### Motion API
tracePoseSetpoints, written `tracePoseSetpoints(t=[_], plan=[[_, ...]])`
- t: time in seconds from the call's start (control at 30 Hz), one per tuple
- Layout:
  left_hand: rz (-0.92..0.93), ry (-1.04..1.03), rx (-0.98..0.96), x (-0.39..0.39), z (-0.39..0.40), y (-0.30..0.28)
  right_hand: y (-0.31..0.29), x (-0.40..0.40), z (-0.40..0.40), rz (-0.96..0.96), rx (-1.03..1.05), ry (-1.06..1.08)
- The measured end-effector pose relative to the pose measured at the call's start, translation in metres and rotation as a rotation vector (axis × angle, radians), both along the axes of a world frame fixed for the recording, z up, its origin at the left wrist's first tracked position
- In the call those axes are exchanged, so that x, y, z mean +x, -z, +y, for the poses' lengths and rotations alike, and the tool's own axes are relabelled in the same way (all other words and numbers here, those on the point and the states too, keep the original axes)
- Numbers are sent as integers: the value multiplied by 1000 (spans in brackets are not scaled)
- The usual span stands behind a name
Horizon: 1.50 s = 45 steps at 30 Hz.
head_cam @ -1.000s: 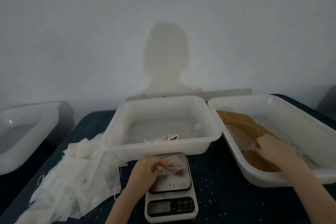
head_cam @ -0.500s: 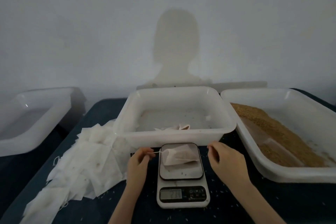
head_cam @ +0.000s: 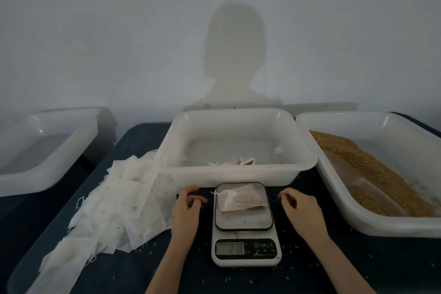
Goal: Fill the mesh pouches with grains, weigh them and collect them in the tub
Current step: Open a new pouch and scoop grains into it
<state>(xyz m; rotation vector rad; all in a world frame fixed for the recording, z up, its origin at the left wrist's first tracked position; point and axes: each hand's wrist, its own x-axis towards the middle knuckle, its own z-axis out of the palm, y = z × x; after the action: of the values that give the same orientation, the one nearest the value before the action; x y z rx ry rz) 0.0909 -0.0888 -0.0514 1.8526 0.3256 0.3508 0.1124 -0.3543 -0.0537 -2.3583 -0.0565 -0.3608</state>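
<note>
Head view, the only one. Found the filled mesh pouch lying on its side on the platform of the scale, wholly within the plate's edge, with its drawstring trailing off to the left. Held the left hand just left of the platform, fingers loosely curled, gripping nothing, apart from the pouch. Held the right hand just right of the platform, likewise relaxed and empty.

Judged the step as weighing: pouch down, hands off, digits lit on the display but too blurred to read with confidence.

Needed nothing touching the plate for a fair reading: no fingertip, no wrist, no string dragging on the table. Seemed wise to wait for steady digits before lifting. Could not tell how tightly drawn the neck. Seemed best, then, to lift by the gathered end near the string, mouth upward, with loose grains already scattered over the dark table.

Called for only a short carry afterwards: over the near wall of the middle tub, just behind the scale, down beside the few pouches lying inside.

Left alone: the grain tub at right, and the pile of empty pouches at left against the middle tub's corner.
</note>
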Motion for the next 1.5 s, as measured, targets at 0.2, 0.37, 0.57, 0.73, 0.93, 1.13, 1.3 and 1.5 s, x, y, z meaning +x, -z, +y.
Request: tracePoseSetpoints(t=[0.2,0.37,0.57,0.73,0.93,1.13,1.3,1.5], plan=[[9,3,4,0,0,0,-1,-1,-1,11,49,-7],[10,7,9,0,-1,-1,-1,0,-2,33,57,-14],[12,15,36,0,0,-1,-3,-1,-3,41,46,-20],[22,19,70,0,0,0,-3,-3,-3,54,58,-32],[21,24,79,1,0,1,-4,-3,-3,68,68,-37],[15,28,94,1,-1,0,-4,-3,-3,72,54,-36],[21,28,98,0,-1,0,-5,-3,-3,71,38,-29],[17,30,109,0,-2,-2,-5,-3,-2,67,35,-25]])
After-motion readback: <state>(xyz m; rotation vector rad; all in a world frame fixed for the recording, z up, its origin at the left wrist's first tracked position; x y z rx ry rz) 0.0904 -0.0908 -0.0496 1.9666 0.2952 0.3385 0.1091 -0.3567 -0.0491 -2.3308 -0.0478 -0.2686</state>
